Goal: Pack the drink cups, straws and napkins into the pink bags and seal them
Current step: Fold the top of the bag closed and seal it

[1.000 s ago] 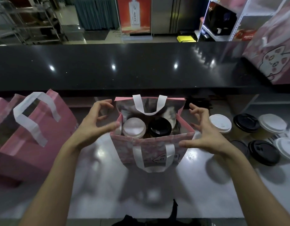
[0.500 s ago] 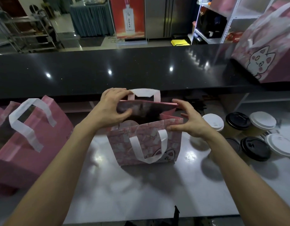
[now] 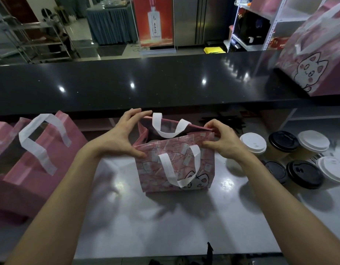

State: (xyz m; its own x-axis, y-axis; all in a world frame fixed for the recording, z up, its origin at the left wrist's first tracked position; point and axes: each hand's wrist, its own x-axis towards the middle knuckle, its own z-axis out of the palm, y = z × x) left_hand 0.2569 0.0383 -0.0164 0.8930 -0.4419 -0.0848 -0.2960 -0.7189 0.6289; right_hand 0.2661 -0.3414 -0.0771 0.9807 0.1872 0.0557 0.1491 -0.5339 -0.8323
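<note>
Both arms outstretched, left hand and right hand pinching.

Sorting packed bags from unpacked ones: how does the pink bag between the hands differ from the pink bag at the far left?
The middle bag stands upright; the left bag leans. The left hand and right hand pinch the middle bag's top edges; nothing touches the left bag. The middle bag shows a cat drawing; the left bag's facing side looks plain. Both are pink with white handles.

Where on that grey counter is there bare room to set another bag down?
Bare counter lies in front of the middle bag, between the forearms. Right is crowded with cups; left is taken by a bigger pink bag.
</note>
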